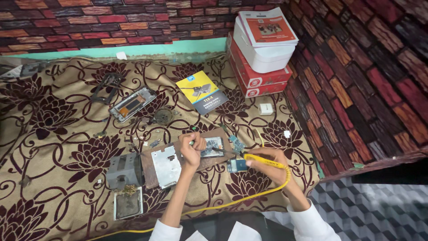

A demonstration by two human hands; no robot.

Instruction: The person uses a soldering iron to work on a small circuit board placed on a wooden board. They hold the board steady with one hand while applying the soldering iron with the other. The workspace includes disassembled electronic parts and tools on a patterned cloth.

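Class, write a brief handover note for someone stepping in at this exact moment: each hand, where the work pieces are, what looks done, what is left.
Left hand: pinches a thin green-tipped tool, pressing on the circuit board.
Right hand: grips the yellow soldering iron, tip aimed at that board; its yellow cord trails toward the body.
Work sits on a wooden board, beside a metal shield plate. A small blue module lies under the right hand.
Done: the phone is apart; its frame lies farther back.
Left: whether the joint is finished cannot be told.
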